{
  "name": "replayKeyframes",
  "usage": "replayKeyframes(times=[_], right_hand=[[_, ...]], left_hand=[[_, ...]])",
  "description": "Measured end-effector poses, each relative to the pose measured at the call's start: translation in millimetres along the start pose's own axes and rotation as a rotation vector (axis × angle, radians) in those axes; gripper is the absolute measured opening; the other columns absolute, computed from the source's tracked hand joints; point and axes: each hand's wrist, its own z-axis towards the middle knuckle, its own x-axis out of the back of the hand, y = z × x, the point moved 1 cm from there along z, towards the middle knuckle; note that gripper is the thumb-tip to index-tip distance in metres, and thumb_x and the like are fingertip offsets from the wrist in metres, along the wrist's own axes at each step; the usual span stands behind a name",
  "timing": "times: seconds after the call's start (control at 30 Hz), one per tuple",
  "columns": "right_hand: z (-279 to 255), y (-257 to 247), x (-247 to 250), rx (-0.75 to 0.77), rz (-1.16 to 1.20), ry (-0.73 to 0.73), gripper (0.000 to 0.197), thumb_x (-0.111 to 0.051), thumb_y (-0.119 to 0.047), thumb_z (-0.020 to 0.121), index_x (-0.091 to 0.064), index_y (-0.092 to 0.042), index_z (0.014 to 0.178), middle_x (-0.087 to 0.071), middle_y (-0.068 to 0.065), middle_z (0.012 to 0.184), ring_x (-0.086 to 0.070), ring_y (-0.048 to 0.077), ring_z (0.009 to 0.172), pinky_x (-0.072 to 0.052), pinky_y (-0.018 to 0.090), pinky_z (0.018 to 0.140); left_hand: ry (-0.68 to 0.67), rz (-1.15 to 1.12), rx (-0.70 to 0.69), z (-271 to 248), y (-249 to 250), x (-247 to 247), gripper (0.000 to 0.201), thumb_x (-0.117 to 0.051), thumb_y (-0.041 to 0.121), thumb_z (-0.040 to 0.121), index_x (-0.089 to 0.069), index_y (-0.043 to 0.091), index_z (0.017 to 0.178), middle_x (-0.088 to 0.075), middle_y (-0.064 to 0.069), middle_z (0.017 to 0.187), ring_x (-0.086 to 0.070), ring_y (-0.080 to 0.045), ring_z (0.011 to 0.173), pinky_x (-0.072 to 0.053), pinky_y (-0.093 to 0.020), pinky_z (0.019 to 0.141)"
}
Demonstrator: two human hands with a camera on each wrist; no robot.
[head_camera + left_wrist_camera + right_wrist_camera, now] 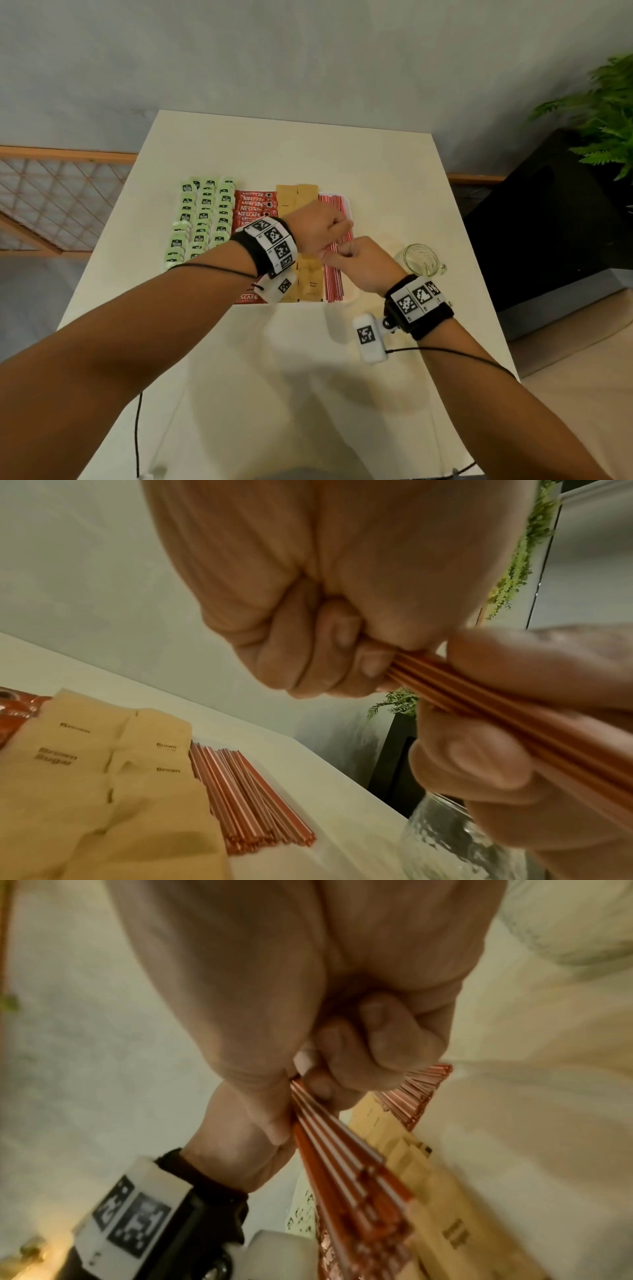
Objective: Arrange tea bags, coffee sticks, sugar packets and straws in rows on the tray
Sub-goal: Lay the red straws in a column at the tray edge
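Straws (334, 240), red with white stripes, pinched as a small bundle between both hands above the right edge of the tray (346, 205). Left hand (320, 228) curled tight on the far part of the bundle, fingertips (371, 664) pressing against it. Right hand (359, 260) wrapped round the near part, thumb and fingers closed on the same bundle. More straws (250, 796) lying flat in a row on the tray, just beside the brown sugar packets (103, 777). Red coffee sticks (251, 205) next in line to the left, then green tea bags (202, 216) in columns at the far left. Clear glass jar (421, 258) standing on the white tabletop (274, 377), near the right hand. Green plant (603, 113) at the far right.
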Motion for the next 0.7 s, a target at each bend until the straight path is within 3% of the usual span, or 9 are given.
replayKeyframes(times=[0.1,0.2,0.3,0.37,0.47,0.6,0.7], right_hand=[[14,2,6,-0.057,0.002,0.008,0.06,-0.074,-0.029,0.091,-0.034,-0.017,0.049,-0.025,-0.006,0.046,-0.021,0.014,0.045,-0.021,0.026,0.046],[27,6,10,-0.121,-0.036,-0.002,0.053,-0.073,-0.032,0.091,-0.051,0.006,0.06,-0.034,0.008,0.055,-0.029,0.02,0.051,-0.025,0.029,0.049],[39,12,11,-0.186,-0.094,0.024,0.045,-0.07,-0.033,0.092,-0.056,-0.002,0.062,-0.035,0.009,0.055,-0.032,0.02,0.05,-0.029,0.031,0.054],[44,17,7,-0.234,-0.14,0.04,0.051,-0.069,-0.034,0.093,-0.048,-0.006,0.056,-0.033,0.004,0.05,-0.031,0.018,0.046,-0.029,0.029,0.051],[46,24,-2,-0.289,-0.201,0.041,0.055,-0.068,-0.035,0.094,-0.044,-0.016,0.049,-0.037,-0.002,0.046,-0.035,0.013,0.041,-0.029,0.026,0.045],[46,31,-10,-0.3,-0.251,0.015,0.055,-0.068,-0.037,0.094,-0.046,-0.016,0.049,-0.042,-0.003,0.045,-0.039,0.012,0.041,-0.029,0.022,0.043],[46,31,-13,-0.317,-0.283,0.009,0.055,-0.067,-0.035,0.095,-0.047,-0.015,0.048,-0.043,-0.003,0.046,-0.041,0.012,0.044,-0.029,0.021,0.044]], left_hand=[[0.015,0.016,0.039,12,-6,1,0.047,-0.045,0.032,0.105,-0.046,0.011,0.062,-0.043,-0.001,0.054,-0.037,-0.014,0.049,-0.027,-0.027,0.051],[0.039,-0.003,0.162,18,-9,1,0.04,-0.045,0.051,0.101,-0.059,0.013,0.097,-0.055,0.007,0.065,-0.052,-0.008,0.057,-0.034,-0.025,0.054],[0.09,-0.031,0.264,19,-17,1,0.054,-0.032,0.057,0.102,-0.048,0.01,0.123,-0.063,0.0,0.07,-0.062,-0.015,0.064,-0.041,-0.03,0.055],[0.094,0.028,0.284,14,-22,3,0.043,-0.033,0.045,0.105,-0.051,0.007,0.118,-0.065,-0.004,0.075,-0.062,-0.019,0.066,-0.042,-0.03,0.055],[-0.009,0.165,0.277,1,-23,2,0.022,-0.049,0.026,0.099,-0.06,0.007,0.103,-0.068,-0.006,0.089,-0.064,-0.024,0.077,-0.044,-0.026,0.058],[-0.168,0.266,0.3,-13,-25,-11,0.034,-0.065,0.043,0.086,-0.066,0.011,0.096,-0.07,-0.007,0.094,-0.067,-0.026,0.086,-0.058,-0.04,0.074],[-0.184,0.271,0.309,-17,-24,-19,0.031,-0.067,0.041,0.084,-0.068,0.012,0.093,-0.071,-0.007,0.09,-0.068,-0.024,0.082,-0.058,-0.038,0.07]])
